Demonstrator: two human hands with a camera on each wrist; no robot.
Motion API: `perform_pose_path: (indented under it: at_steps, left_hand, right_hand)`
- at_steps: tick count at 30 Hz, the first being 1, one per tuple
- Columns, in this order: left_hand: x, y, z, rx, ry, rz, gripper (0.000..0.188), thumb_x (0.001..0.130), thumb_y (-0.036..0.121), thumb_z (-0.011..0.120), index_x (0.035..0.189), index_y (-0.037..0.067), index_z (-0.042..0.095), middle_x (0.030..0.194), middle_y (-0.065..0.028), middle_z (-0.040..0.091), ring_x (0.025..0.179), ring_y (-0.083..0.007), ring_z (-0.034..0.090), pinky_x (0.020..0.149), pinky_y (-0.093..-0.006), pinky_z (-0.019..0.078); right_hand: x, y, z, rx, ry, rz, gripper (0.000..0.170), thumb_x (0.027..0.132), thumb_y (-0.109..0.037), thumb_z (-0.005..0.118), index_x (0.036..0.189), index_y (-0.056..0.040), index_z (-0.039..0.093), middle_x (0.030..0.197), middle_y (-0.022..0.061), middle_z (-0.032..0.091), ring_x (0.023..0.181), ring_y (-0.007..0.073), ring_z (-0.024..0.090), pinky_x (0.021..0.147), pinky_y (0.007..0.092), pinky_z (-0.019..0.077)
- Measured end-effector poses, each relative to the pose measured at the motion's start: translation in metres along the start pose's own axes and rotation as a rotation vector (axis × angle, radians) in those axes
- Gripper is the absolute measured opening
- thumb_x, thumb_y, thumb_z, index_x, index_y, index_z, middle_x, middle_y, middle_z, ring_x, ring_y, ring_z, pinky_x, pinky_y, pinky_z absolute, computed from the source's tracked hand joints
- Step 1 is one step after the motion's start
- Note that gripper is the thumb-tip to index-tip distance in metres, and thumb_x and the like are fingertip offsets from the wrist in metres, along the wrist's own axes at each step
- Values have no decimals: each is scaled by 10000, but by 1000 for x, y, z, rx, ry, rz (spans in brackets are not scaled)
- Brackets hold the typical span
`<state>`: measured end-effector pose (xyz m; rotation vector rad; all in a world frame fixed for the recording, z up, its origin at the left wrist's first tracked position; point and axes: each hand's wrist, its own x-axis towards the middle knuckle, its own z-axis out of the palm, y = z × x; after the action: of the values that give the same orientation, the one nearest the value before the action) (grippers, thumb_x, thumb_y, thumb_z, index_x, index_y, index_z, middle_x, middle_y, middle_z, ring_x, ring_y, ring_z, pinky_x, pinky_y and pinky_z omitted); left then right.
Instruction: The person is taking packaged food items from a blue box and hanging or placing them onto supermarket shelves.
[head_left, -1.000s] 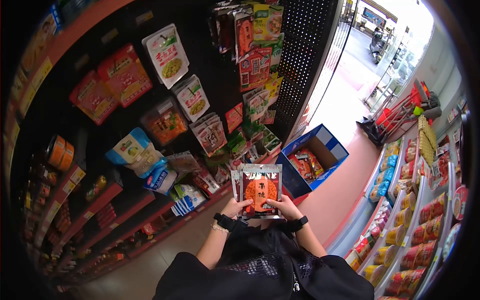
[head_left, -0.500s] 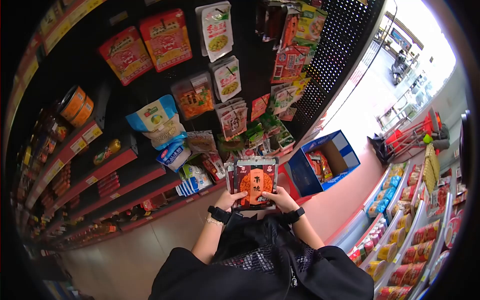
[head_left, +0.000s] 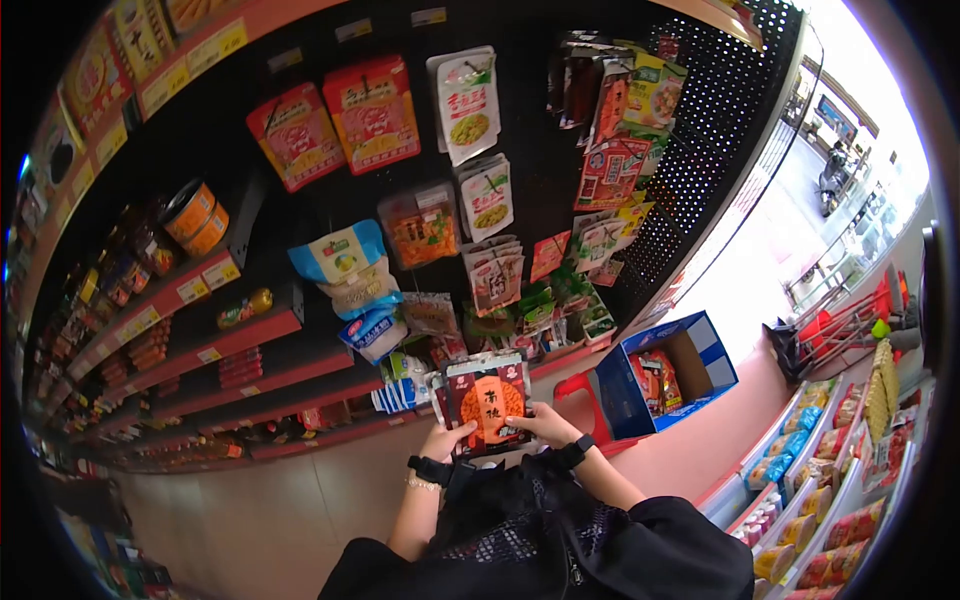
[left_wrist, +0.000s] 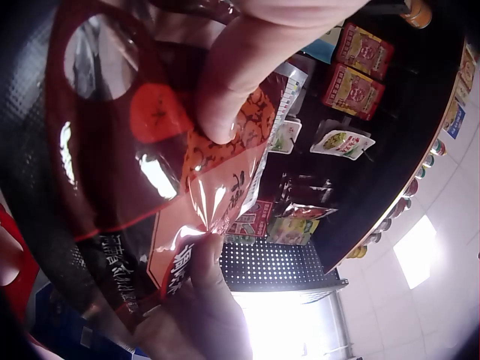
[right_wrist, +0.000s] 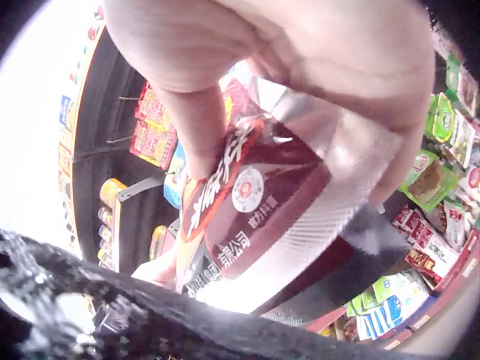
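Observation:
In the head view a dark red packet with an orange panel (head_left: 490, 402) is held upright before the body, with at least one more packet behind it. The left hand (head_left: 443, 441) grips its left side, thumb on the front. On the right side, the right hand (head_left: 551, 427) pinches it, thumb also on the front. The left wrist view shows the left thumb pressing the glossy packet (left_wrist: 157, 187). From the right wrist, the right hand (right_wrist: 300, 52) curls round the packet's silvery edge (right_wrist: 322, 217); the fingers behind are partly hidden.
A black rack with hanging packets (head_left: 370, 115) stands ahead, red-edged shelves (head_left: 240, 335) at left. A blue box (head_left: 622, 400) holding red packets sits on the floor beside a red stool-like object (head_left: 580, 390). Noodle cups (head_left: 830, 560) line shelves at right.
In the head view the surroundings have shifted right and the held packets have moved slightly left. Both hands keep their grip; the packets are now tilted a little.

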<state>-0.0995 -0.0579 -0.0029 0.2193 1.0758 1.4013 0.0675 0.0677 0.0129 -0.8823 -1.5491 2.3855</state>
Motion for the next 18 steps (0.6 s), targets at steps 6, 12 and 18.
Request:
perform_pose_path:
  at_steps: [6,12,18]
  left_hand:
    - [18,0,30,28,18,109,340,744,-14,526,1069,10,431,993,-91,530,860,-206,549,704,-324,480]
    - [37,0,47,12,33,185,291,723,-1,537,1002,25,459,902,-59,547,772,-171,554,657,-283,473]
    - [40,15,65,335,-146,295,201,752,56,556,938,15,496,874,-21,556,792,-102,520,736,-241,405]
  right_hand:
    - [0,-24,-28,-26,-21,8,291,750,-133,588,977,35,522,883,61,579,768,100,539,686,234,436]
    - [-6,-30,-59,102,58,-128,237,753,-130,584,933,21,550,866,38,578,764,83,525,680,220,421]
    - [-12,-43,-64,213,114,-196,271,754,-120,580,977,20,520,897,40,571,792,95,532,699,231,428]
